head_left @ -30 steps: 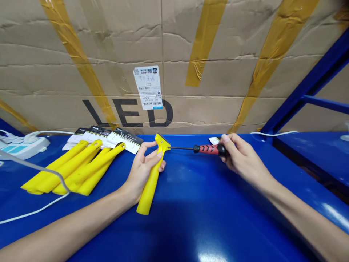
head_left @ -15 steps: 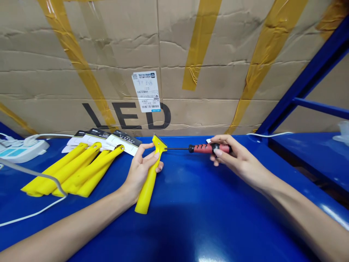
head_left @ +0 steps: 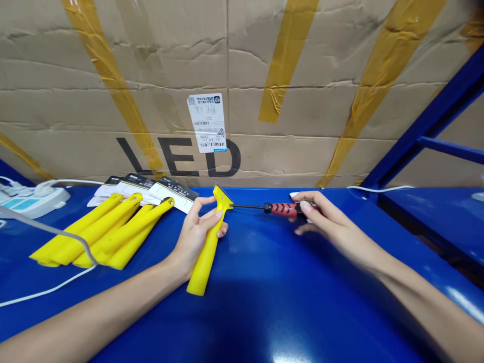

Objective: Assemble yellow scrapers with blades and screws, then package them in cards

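Note:
My left hand (head_left: 200, 229) is closed around a yellow scraper (head_left: 206, 257), its handle slanting down toward me and its blade end up. In my right hand (head_left: 327, 214) is a screwdriver (head_left: 283, 208) with a red and black handle, held nearly level between thumb and fingers. The dark shaft points left, and its tip meets the side of the scraper's head. My right palm and the rear of the screwdriver handle are partly hidden by the fingers.
Several yellow scraper handles (head_left: 91, 237) lie at the left beside black and white cards (head_left: 170, 191). A white power strip (head_left: 30, 199) and a grey cable (head_left: 56, 227) are further left. A large cardboard box (head_left: 242, 65) stands behind the blue tabletop (head_left: 264, 307); a blue frame (head_left: 423, 121) rises at right.
My right fingers have shifted on the screwdriver's handle, which looks turned. The scraper stays in my left hand, with the tip still at its head. The view has shifted slightly.

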{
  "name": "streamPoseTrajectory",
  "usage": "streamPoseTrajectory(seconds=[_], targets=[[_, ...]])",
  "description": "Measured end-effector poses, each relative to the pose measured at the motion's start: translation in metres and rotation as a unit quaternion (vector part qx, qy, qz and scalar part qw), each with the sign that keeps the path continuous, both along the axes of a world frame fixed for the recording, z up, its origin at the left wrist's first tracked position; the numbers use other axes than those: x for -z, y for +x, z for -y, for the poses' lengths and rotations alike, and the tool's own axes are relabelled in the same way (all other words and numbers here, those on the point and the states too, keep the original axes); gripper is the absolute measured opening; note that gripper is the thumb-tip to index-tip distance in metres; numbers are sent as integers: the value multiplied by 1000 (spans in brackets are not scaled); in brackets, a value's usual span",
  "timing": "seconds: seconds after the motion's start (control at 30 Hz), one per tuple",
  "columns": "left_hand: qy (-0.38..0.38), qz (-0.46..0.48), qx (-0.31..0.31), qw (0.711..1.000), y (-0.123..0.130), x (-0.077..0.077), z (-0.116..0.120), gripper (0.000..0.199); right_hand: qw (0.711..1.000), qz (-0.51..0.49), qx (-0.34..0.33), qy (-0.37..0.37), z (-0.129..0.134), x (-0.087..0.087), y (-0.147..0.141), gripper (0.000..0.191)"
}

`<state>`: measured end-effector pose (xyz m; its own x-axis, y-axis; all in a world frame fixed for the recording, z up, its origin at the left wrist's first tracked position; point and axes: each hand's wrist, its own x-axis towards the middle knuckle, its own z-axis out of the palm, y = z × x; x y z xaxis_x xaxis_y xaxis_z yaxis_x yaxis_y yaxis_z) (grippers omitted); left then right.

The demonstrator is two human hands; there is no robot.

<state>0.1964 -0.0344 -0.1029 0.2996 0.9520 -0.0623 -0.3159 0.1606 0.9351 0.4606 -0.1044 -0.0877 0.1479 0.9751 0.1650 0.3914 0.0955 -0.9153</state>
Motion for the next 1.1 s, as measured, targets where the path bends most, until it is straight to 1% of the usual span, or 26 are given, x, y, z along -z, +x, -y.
streamPoseTrajectory(seconds=[0.03, 0.07, 0.1, 0.13, 0.2, 0.23, 0.27, 0.3, 0.33, 0.37, 0.4, 0.47, 0.5, 0.53, 0.6, 0.67, 0.7, 0.77, 0.9, 1.0, 1.1], targets=[[-1, 1, 0, 1000, 0, 0, 0, 44, 999, -19, -25, 12, 0, 0, 1, 46], [1, 2, 5, 1000, 0, 1, 0, 43, 999, -32, -32, 22, 0, 0, 1, 46], [5, 3, 14, 1000, 0, 1, 0, 41, 999, -33, -17, 25, 0, 1, 2, 44], [9, 4, 23, 1000, 0, 1, 1, 40, 999, -24, 12, 19, 0, 1, 2, 42], [14, 3, 33, 999, -1, 2, 1, 38, 998, -6, 65, -7, -1, 1, 2, 44], [13, 3, 29, 999, -1, 2, 1, 38, 998, -6, 67, -17, -1, 1, 2, 45], [10, 2, 23, 1000, -1, 2, 1, 38, 998, -15, 50, -21, 0, 1, 2, 45], [7, 2, 18, 1000, -1, 2, 0, 38, 999, -29, 19, -16, 0, 1, 3, 45], [5, 2, 15, 1000, -1, 2, 0, 39, 999, -41, -12, -5, 0, 1, 3, 46], [5, 2, 18, 1000, -1, 2, 0, 38, 999, -46, -28, 6, 0, 1, 3, 47], [7, 2, 23, 1000, -1, 2, 0, 38, 999, -40, -25, 14, 0, 1, 4, 45], [11, 0, 36, 999, -1, 1, 1, 37, 1000, -8, 20, 12, 0, 1, 3, 40], [12, -1, 38, 999, -1, 1, 1, 37, 999, 4, 41, 5, 0, 0, 2, 41], [12, -2, 36, 999, -1, 1, 1, 37, 999, 8, 47, -1, 0, 0, 2, 43], [11, -4, 31, 999, -1, 0, 1, 38, 1000, -5, 11, -8, 1, -2, 0, 43], [11, -3, 31, 999, -1, 0, 1, 38, 999, -13, -33, 6, 3, -4, 0, 43], [11, -3, 35, 999, -1, -1, 2, 38, 999, -8, -37, 14, 4, -5, 0, 43], [10, -2, 42, 999, -2, -1, 2, 38, 999, 14, -21, 22, 5, -8, -2, 40], [3, 2, 45, 999, -2, -1, 1, 40, 999, 33, 7, 1, 7, -11, -6, 40], [4, 6, 55, 998, -1, 1, 0, 39, 998, -16, 55, 21, 5, -10, -4, 38], [-1, 2, 52, 999, 0, 2, 0, 42, 989, -63, 113, 65, 4, -7, 1, 34]])
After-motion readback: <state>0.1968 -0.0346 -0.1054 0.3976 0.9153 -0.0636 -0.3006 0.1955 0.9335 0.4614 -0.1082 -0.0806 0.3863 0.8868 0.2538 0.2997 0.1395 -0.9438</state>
